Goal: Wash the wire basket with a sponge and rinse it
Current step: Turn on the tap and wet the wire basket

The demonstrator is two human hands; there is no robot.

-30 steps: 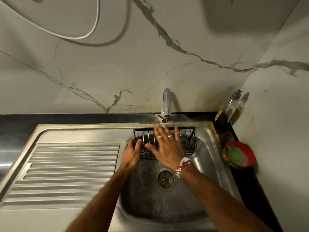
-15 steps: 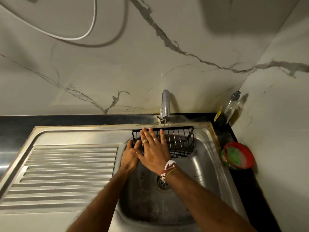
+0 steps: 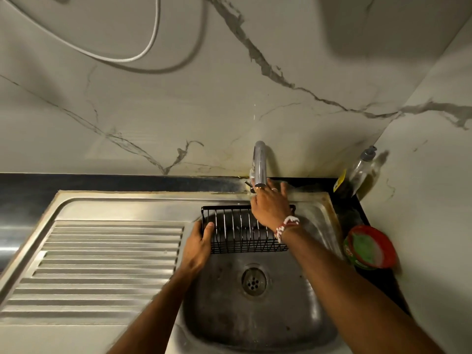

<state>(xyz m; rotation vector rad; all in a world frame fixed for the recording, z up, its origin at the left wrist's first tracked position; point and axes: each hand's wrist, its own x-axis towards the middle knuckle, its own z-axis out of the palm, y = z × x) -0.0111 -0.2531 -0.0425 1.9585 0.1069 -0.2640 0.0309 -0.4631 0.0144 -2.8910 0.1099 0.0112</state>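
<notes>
Black wire basket (image 3: 242,233), one, left hand (image 3: 200,242) gripping; right hand (image 3: 268,205) at tap (image 3: 260,162), hold unclear

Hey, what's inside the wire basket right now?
Only bare wires show in the basket, no sponge visible. The right hand at the tap covers its right end; the left hand grips the left end.

— Where is the black wire basket (image 3: 242,236)?
— In the steel sink basin (image 3: 255,323), behind the round drain (image 3: 253,280), below the chrome tap (image 3: 260,164). Your left hand (image 3: 198,247) holds its left end; your right hand (image 3: 268,208) is over its back rim.
— And to the right?
— The red round tub (image 3: 370,247), with the clear pump bottle (image 3: 362,169) behind it
</notes>
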